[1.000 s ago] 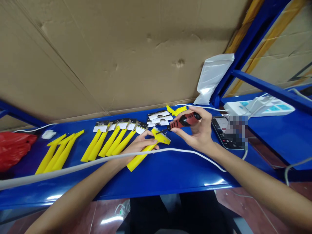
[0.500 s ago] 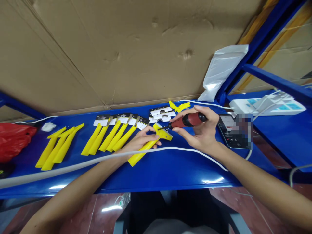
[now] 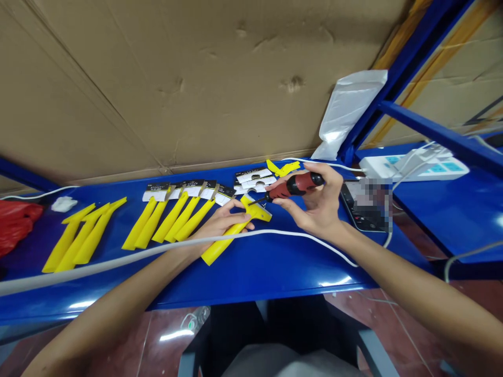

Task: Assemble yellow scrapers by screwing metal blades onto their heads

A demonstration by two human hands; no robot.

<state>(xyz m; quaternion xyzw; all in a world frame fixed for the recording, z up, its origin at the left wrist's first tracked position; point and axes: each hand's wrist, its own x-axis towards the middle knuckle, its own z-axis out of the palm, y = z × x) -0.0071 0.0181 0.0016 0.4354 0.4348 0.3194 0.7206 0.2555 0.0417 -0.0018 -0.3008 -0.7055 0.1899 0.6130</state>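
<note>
In the middle of the blue table, my left hand grips a yellow scraper near its wide head, thumb on top. My right hand is wrapped round the red and black handle of a screwdriver. The screwdriver points down and left, its tip at the scraper's head; whether it sits in a screw is too small to tell. Left of my left hand lie several carded yellow scrapers with black and white cards. Farther left are yellow scrapers without cards.
Behind my hands lie white cards and small yellow pieces. A phone lies right of my right hand, with a power strip beyond. A white cable crosses in front. A red plastic bag is far left.
The view has shifted slightly, so everything sits a little farther left. The screwdriver stays at the scraper's head and both hands keep their holds.
</note>
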